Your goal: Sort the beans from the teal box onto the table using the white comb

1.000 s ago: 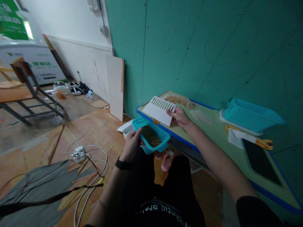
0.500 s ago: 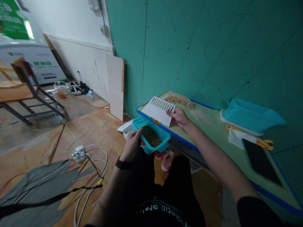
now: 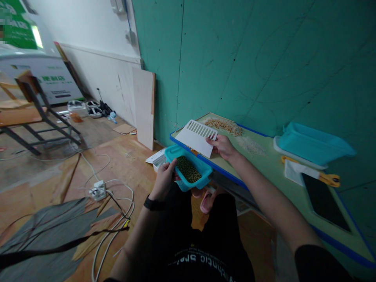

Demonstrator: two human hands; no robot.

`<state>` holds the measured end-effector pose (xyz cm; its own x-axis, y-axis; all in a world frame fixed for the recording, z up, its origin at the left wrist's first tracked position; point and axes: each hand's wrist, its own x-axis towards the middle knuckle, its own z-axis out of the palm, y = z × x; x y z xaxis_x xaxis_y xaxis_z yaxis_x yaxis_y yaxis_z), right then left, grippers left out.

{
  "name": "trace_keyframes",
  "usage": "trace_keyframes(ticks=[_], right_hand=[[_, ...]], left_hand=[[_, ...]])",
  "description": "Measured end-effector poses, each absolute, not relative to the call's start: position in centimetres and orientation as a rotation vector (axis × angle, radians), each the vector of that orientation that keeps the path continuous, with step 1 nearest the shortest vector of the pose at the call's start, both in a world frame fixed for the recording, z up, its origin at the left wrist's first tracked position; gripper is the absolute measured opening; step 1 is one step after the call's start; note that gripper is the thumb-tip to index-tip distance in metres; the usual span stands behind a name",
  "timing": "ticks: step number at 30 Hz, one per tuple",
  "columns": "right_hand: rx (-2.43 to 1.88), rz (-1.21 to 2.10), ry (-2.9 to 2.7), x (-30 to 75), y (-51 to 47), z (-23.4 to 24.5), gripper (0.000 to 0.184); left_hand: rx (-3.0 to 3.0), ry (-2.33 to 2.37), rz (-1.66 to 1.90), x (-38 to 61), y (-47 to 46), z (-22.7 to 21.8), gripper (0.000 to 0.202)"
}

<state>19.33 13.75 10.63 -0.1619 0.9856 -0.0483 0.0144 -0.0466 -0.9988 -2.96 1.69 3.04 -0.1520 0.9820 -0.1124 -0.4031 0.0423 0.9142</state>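
My left hand grips the near edge of a small teal tray holding green beans, kept just below the table's blue front edge. My right hand pinches a white plastic scraper with a slotted top edge, tilted over the table corner above the tray. On the tabletop beyond lie a pile of yellowish grains and a pile of white grains.
A teal lidded container on a white tray, a yellow-handled tool, white paper and a dark tablet lie at the table's right. A green wall backs the table. Cables and a power strip cover the floor at left.
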Motion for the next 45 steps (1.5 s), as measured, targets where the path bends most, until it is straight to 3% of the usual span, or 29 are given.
trace_keyframes(ticks=[5,26,37,45], right_hand=[[-1.152,1.366,-1.32,19.4,13.7,10.5,0.033],[-1.091,1.235,-1.293,19.4,13.6,11.2,0.054],[-1.14,1.094,-1.437,18.5,12.8,10.1,0.051],[-1.244,0.818,-1.504,21.1,13.7,9.3,0.042]], left_hand=[[0.76,1.061,1.446,-2.9,1.6,3.1,0.052],[0.737,1.073,1.443,-2.6,1.1,3.8,0.049],[0.729,1.057,1.452,-2.7,1.2,3.3,0.05],[0.727,1.074,1.472,-2.9,0.8,3.1,0.049]])
